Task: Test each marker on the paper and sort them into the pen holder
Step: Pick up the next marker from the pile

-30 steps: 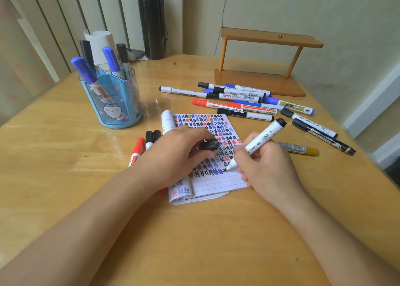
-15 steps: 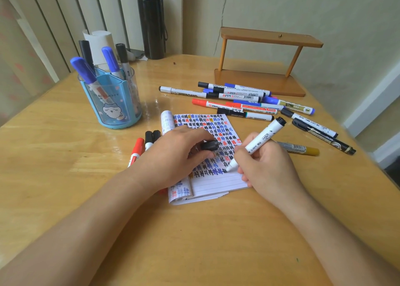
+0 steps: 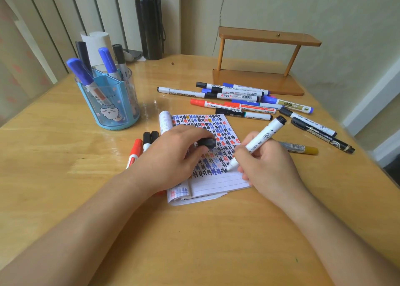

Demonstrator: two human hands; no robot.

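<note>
My right hand [image 3: 267,166] grips a white marker [image 3: 260,139] with a black end, its tip touching the lined notepad [image 3: 216,184] among rows of black, blue and red test marks. On the pad's left side rests my left hand [image 3: 171,158], which pinches the marker's black cap [image 3: 206,142]. A blue pen holder [image 3: 108,102] with several blue and black markers stands at the back left. Several untested markers [image 3: 236,102] lie in a heap behind the pad.
Red and black markers [image 3: 140,147] lie partly under my left wrist. A gold marker [image 3: 299,148] and black markers [image 3: 322,134] lie at the right. A wooden stand [image 3: 262,69] and a black bottle [image 3: 149,21] stand at the back.
The marker tip has made small strokes on the paper, shifting slightly. My left hand has stayed on the pad with the cap.
</note>
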